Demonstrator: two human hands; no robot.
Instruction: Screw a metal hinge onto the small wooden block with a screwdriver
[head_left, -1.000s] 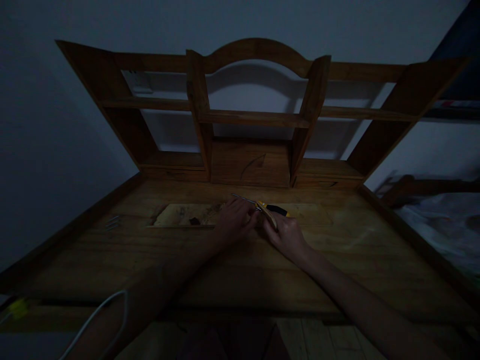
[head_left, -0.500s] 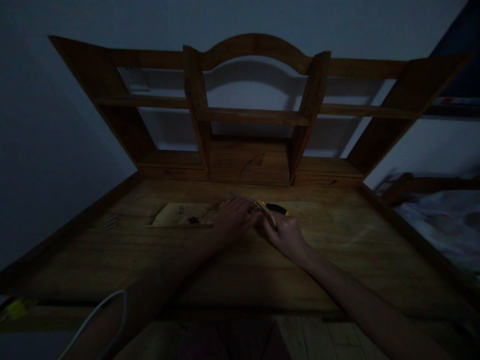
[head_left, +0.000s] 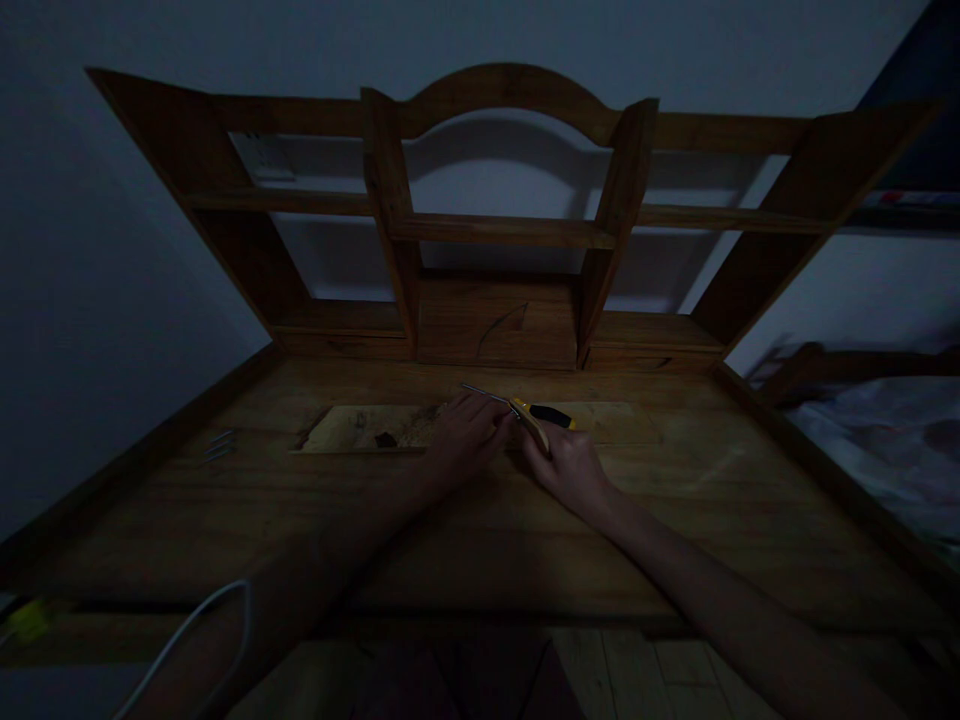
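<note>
My right hand (head_left: 574, 465) is closed around a thin tan wooden piece (head_left: 534, 428), held tilted above the desk. At its upper end, the thumb and fingers of my left hand (head_left: 466, 440) are drawn together; whatever they pinch is too small and dark to name. Just behind both hands is a screwdriver (head_left: 553, 415) with a black and yellow handle, its metal shaft reaching left past my left fingers. Beneath the hands runs a pale recessed strip (head_left: 349, 428) in the desktop, with a dark chip (head_left: 386, 440) and crumbs on it.
Several small metal pieces, perhaps screws (head_left: 220, 446), lie on the left of the wooden desktop (head_left: 300, 530). A shelf unit (head_left: 502, 232) with an arched top stands along the back. White cord (head_left: 199, 615) hangs by my left forearm. The light is dim.
The wooden piece and my left fingertips have shifted very slightly. Both hands keep nearly the same place, and the screwdriver is still behind them.
</note>
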